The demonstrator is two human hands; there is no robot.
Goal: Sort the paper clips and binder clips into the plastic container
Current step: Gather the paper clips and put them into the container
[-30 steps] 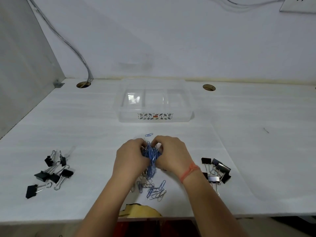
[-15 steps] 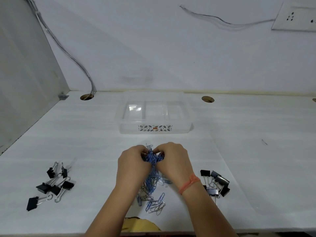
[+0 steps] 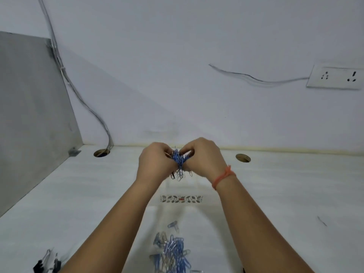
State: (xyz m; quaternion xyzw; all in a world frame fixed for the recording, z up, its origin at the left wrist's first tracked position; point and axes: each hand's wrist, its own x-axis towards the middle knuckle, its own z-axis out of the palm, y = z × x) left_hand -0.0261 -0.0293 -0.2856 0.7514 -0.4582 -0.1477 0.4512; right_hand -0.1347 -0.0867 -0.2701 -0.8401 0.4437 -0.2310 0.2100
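A tangled bunch of blue and silver paper clips (image 3: pixel 179 164) is pinched between my left hand (image 3: pixel 154 162) and my right hand (image 3: pixel 202 157), held up in the air above the clear plastic container (image 3: pixel 181 199). The container is mostly hidden by my arms; only its patterned front label shows. More loose paper clips (image 3: pixel 173 253) lie on the table near the front edge. A few black binder clips (image 3: pixel 47 263) show at the bottom left corner.
The white table (image 3: pixel 285 194) has two round cable holes (image 3: pixel 243 158), one at the back left with a cable running up the wall. A grey side panel (image 3: pixel 29 115) stands at the left. A wall socket (image 3: pixel 336 76) is at the upper right.
Both hands have lifted the bunch of paper clips off the table and carried it forward over the container. The camera has tilted up, so the right binder clips left the view.
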